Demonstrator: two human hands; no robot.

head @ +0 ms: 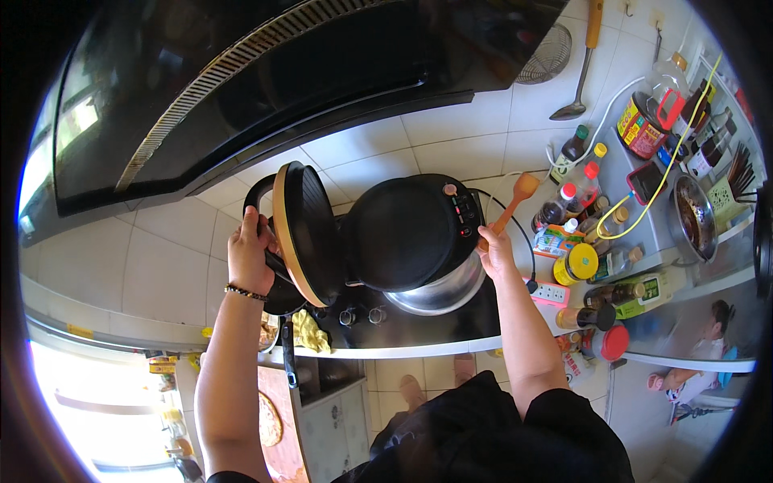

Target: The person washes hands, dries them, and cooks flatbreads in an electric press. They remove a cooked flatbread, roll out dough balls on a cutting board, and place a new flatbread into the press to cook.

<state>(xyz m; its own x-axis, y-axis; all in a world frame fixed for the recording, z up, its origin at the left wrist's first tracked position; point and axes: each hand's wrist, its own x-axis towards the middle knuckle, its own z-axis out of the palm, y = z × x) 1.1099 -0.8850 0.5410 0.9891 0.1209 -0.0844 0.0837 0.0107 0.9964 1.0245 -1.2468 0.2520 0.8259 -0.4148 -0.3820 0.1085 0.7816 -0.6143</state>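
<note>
An electric griddle pan (401, 232) with a raised lid (314, 235) rests above a steel pot (444, 294) on the black glass hob. My left hand (250, 250) grips the lid's curved black handle at the left; the lid stands tilted up, with its ridged dark plate towards the base. My right hand (496, 247) is at the right edge of the base, closed around a wooden spatula (522, 188) whose blade points up and away. A small red light shows on the griddle's control panel (460, 211).
A black range hood (338, 72) hangs over the hob. Bottles and a yellow-lidded jar (580, 262) crowd the right counter, beside a pink power strip (551, 294). A yellow cloth (310, 332) and a pan handle (290, 356) lie front left. Another person (700, 365) sits at far right.
</note>
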